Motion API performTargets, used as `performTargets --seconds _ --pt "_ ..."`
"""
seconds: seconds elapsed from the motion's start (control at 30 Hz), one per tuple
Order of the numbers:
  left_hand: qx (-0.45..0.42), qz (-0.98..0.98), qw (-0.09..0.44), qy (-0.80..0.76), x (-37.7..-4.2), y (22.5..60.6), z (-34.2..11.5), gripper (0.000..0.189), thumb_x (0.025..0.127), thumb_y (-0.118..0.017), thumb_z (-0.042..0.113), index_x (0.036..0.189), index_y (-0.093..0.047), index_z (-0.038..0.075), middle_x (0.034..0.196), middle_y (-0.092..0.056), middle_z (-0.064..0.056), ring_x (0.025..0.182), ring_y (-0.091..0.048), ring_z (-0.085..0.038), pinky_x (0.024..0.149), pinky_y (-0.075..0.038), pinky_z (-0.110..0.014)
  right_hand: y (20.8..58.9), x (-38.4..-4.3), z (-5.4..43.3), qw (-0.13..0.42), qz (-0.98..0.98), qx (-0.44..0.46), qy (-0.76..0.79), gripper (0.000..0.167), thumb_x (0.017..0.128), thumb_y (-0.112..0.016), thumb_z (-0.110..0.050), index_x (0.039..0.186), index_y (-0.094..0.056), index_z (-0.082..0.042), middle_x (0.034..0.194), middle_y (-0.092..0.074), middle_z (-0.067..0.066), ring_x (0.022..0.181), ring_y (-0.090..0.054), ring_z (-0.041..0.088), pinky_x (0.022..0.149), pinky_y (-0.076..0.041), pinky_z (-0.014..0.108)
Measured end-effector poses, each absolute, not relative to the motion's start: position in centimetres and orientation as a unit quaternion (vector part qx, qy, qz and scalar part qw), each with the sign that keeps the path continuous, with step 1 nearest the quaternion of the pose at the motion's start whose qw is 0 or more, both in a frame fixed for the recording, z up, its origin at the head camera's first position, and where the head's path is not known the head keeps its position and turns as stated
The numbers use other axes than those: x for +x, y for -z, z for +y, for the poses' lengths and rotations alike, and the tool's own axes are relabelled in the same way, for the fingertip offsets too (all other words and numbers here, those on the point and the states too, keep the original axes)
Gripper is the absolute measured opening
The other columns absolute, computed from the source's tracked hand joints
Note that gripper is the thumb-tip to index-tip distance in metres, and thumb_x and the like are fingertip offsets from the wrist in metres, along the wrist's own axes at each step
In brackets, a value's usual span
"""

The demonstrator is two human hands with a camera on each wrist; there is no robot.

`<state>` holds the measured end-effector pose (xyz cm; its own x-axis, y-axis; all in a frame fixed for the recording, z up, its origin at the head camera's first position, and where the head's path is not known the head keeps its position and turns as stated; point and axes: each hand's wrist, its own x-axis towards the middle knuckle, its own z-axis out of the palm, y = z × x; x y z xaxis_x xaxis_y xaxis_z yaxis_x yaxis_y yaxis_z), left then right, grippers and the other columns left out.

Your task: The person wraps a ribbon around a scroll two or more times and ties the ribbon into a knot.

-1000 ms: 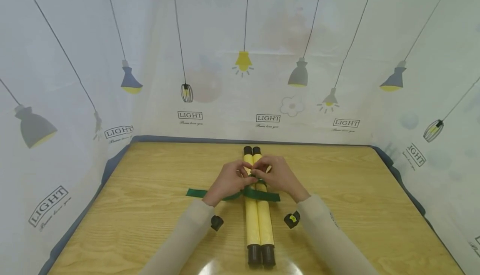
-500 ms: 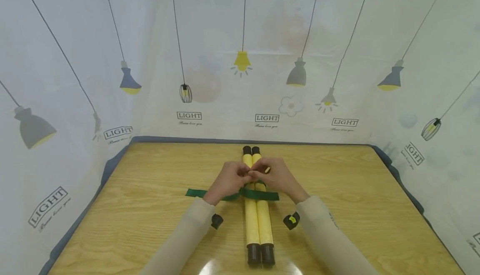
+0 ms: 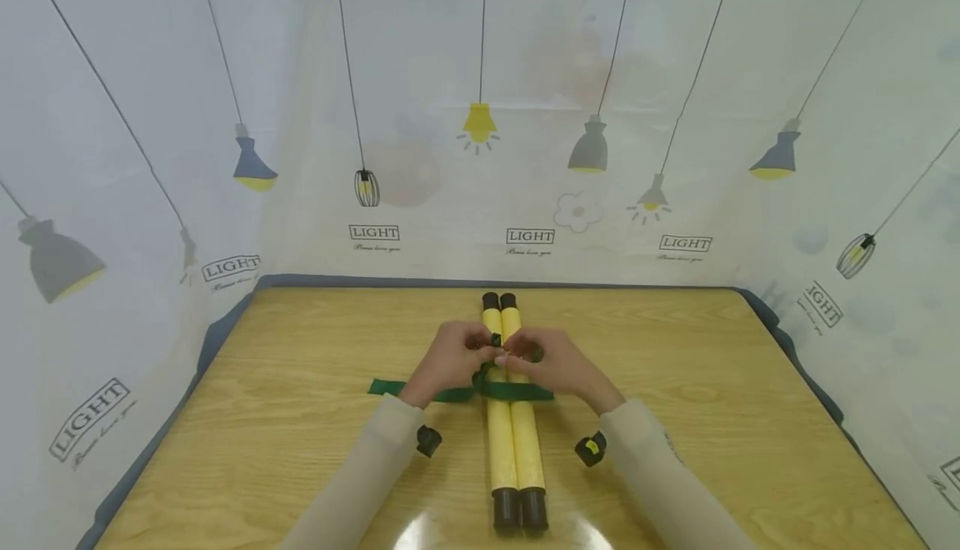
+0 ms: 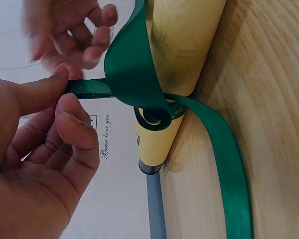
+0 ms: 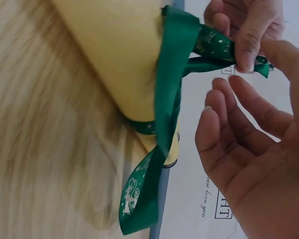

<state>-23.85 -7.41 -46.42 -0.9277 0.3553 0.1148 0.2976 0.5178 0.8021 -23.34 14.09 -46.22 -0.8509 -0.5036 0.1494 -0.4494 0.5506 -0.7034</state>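
Observation:
Two yellow tubes [image 3: 503,450] with dark end caps lie side by side on the table. A green ribbon [image 3: 517,391] with printed lettering goes around them, one tail stretching left over the wood. My left hand [image 3: 452,360] pinches a folded part of the ribbon [image 4: 92,88] between thumb and forefinger, above the tubes. A short ribbon end pokes out past that thumb in the right wrist view. Close beside it, my right hand [image 5: 254,144] has its fingers apart and loosely bent, with nothing visible between them. Another ribbon tail [image 5: 144,194] hangs near the right hand.
The wooden table [image 3: 300,442] meets a pale lamp-printed sheet [image 3: 420,258] at the back and sides. Dark wrist cameras show below each wrist, the left camera [image 3: 428,441] and the right camera [image 3: 591,448].
The fingertips of both hands were together; now the right hand has drawn slightly back and right, its fingers spreading. A bit of ribbon now shows above the left fingertips.

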Motion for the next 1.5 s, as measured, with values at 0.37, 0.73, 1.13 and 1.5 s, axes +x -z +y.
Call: performTargets --seconds 0.37,0.73,1.13,1.5 --pt "0.177 0.865 0.046 -0.468 -23.8 46.7 -7.4 0.012 0.096 -0.075 0.025 0.089 -0.072 0.016 0.089 -0.073 -0.012 0.067 -0.056 -0.013 0.058 -0.050 -0.028 47.5 -22.6 14.8 0.066 0.897 -0.313 0.306 0.022 0.084 -0.086 -0.030 0.096 -0.076 -0.015 0.094 -0.071 -0.003 0.079 -0.058 0.009 0.070 -0.050 0.025" --pt "0.176 0.866 0.051 -0.465 -23.9 47.0 -7.8 0.016 0.095 -0.075 0.029 0.088 -0.071 0.016 0.086 -0.072 -0.011 0.065 -0.057 -0.012 0.058 -0.050 -0.027 48.1 -22.3 15.9 0.081 0.893 -0.310 0.316 0.008 0.091 -0.079 -0.026 0.089 -0.075 -0.020 0.082 -0.070 -0.009 0.065 -0.055 0.003 0.059 -0.048 0.022" --pt "0.175 0.866 0.043 -0.467 -24.2 47.3 -8.3 0.021 0.094 -0.077 0.031 0.083 -0.067 0.016 0.085 -0.071 -0.014 0.063 -0.057 -0.011 0.059 -0.052 -0.029 46.7 -21.6 19.4 0.090 0.885 -0.280 0.362 0.010 0.094 -0.075 -0.038 0.094 -0.075 -0.028 0.089 -0.072 -0.013 0.076 -0.060 0.007 0.068 -0.051 0.027" --pt "0.174 0.857 0.044 -0.482 -24.3 47.2 -8.9 0.021 0.095 -0.075 0.029 0.084 -0.066 0.014 0.089 -0.071 -0.020 0.069 -0.065 -0.034 0.059 -0.053 -0.031 45.4 -20.6 24.2 0.099 0.887 -0.260 0.368 0.010 0.096 -0.072 -0.036 0.094 -0.074 -0.026 0.090 -0.072 -0.008 0.076 -0.058 0.010 0.068 -0.049 0.029"
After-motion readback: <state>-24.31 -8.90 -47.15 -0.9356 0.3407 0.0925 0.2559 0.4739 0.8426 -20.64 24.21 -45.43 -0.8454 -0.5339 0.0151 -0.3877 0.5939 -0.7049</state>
